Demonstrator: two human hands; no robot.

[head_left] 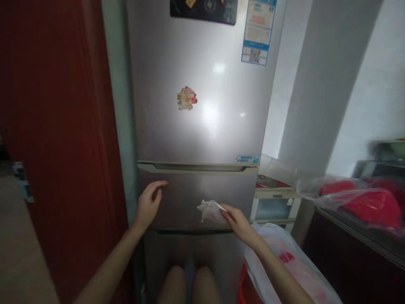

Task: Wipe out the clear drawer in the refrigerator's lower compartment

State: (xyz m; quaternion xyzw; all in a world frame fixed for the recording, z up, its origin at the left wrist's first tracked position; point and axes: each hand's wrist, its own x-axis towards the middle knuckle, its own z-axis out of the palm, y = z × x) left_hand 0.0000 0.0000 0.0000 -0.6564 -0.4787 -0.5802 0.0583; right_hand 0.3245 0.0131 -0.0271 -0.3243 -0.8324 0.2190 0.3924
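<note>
Silver-grey metal refrigerator (196, 139) stands ahead. Thin, crumpled white cloth (210, 212) is located before its grey middle door (180, 202), pinched in the right hand (236, 220). Left hand (150, 203), grip apart, is near the refrigerator's left edge.

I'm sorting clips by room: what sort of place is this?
Probably a home kitchen or a room beside one: a tall refrigerator with a small decoration on its door, and a pale plastic bag nearby.

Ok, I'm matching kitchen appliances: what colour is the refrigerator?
The refrigerator is silvery grey, shown best in the head view.
</note>
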